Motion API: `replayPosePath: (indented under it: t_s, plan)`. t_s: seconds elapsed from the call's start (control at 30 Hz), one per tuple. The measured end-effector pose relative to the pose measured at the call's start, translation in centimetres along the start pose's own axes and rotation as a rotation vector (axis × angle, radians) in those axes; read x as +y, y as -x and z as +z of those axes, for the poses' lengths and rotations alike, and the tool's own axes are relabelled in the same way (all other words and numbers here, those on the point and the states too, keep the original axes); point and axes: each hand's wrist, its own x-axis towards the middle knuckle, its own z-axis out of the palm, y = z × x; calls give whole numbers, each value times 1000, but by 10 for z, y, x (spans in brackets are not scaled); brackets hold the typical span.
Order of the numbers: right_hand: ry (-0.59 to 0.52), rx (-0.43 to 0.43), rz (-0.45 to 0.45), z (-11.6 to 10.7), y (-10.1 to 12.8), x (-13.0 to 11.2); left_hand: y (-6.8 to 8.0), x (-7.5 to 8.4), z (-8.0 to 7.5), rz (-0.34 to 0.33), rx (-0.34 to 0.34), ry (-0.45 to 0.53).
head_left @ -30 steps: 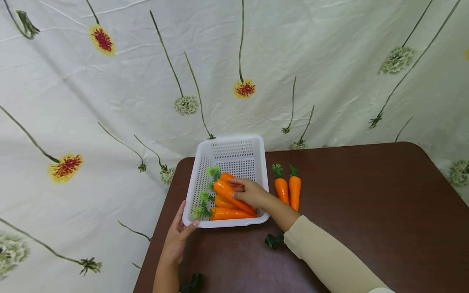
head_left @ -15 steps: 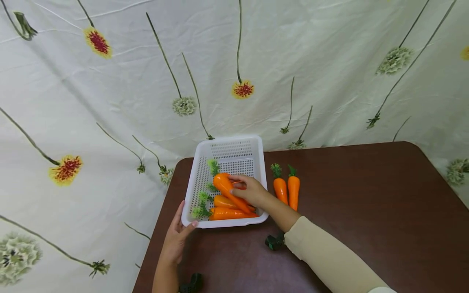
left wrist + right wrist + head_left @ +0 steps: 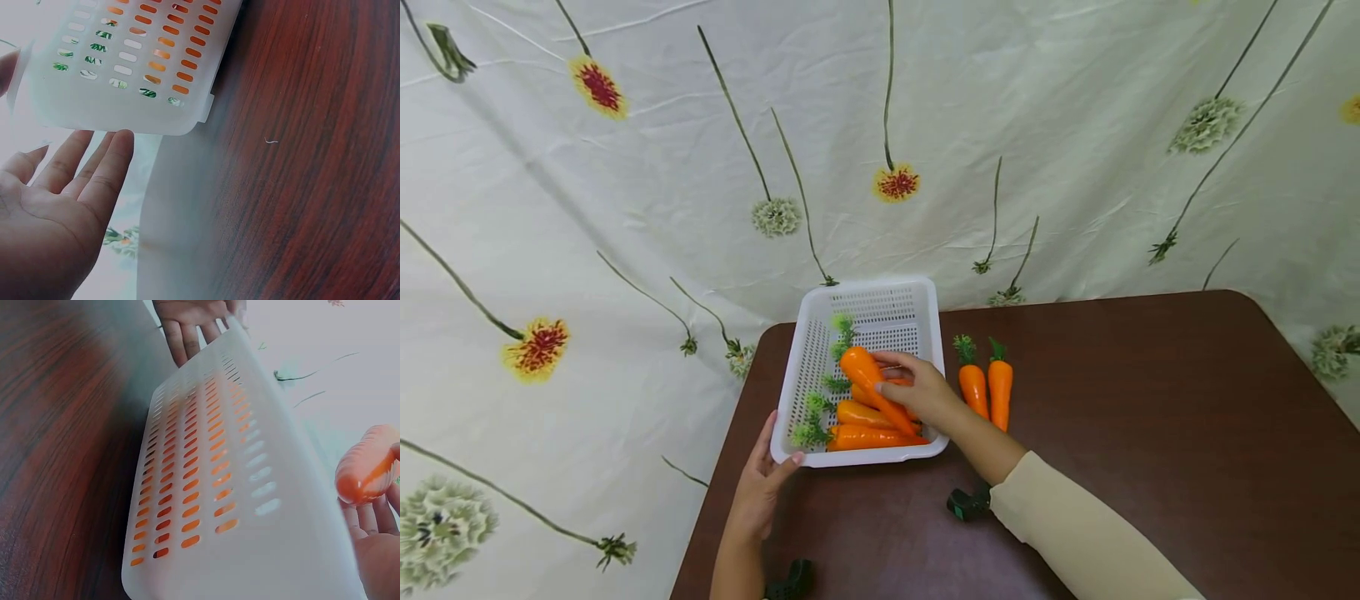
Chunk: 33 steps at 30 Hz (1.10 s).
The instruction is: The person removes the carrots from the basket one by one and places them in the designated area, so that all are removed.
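Observation:
A white plastic basket [image 3: 931, 333] with slotted walls stands at the table's left part, several orange carrots with green tops inside. My right hand [image 3: 925, 393] reaches over its right wall and pinches a carrot [image 3: 865, 372] between thumb and fingers. That carrot slants above the others, its thick end up and away from me; the right wrist view shows the held carrot [image 3: 369, 469] past the rim. My left hand [image 3: 758, 492] holds the basket's near left corner, thumb over the rim. From the left wrist, its fingers [image 3: 103, 178] meet the basket's outer wall.
Two more carrots [image 3: 1000, 390] lie side by side on the dark brown table [image 3: 1150, 417], just right of the basket. Behind the table hangs a pale flowered cloth [image 3: 1075, 167]. Dark wrist devices [image 3: 967, 504] show under the forearms.
My right hand has raised the pinched carrot and tilted it more steeply, its leafy top rising; the carrots beneath show more. The left hand stays at the basket's corner.

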Motion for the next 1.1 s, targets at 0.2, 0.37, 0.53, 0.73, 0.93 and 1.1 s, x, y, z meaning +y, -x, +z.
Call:
replayPosePath:
  t_s: [0.2,0.37,0.53,0.73,0.93,1.1]
  plan:
    - [-68,40,-17,-6,8,-4,-1,-2,-1,-4,3,-5]
    - [-175,80,-4,-17,18,-7,-3,-4,-1,21,-13,28]
    - [-208,95,-19,-28,26,-6,-2,-3,-1,11,-19,37]
    - [-227,124,-17,-42,34,-6,0,1,-1,-11,-21,22]
    - [-205,187,-4,-56,40,-1,0,1,-1,-11,-22,22]
    - [-151,289,41,-66,44,8,0,0,-1,-9,-20,29]
